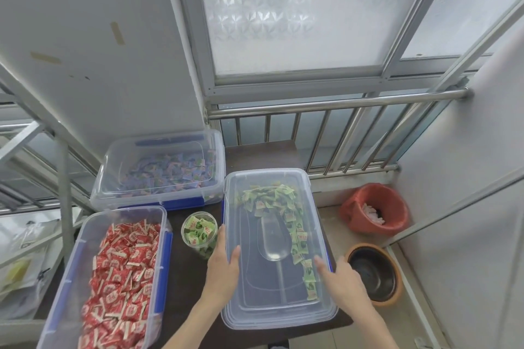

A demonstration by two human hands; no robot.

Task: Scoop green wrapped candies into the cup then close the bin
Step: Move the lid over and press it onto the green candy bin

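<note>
The bin of green wrapped candies (283,201) stands on the dark table with its clear lid (272,286) lying on top. Through the lid I see a clear scoop (273,241) resting inside the bin. My left hand (224,263) lies on the lid's left edge, thumb on top and fingers down the side. My right hand (340,275) presses flat on the lid's right edge, over the blue latch. A clear cup (200,232) filled with green candies stands just left of the bin, close to my left hand.
An open bin of red candies (119,272) sits at the front left. A lidded bin of purple candies (161,170) stands behind it. On the floor at the right are a red-lined bucket (374,210) and a brown pot (374,275). A metal railing (340,105) runs behind the table.
</note>
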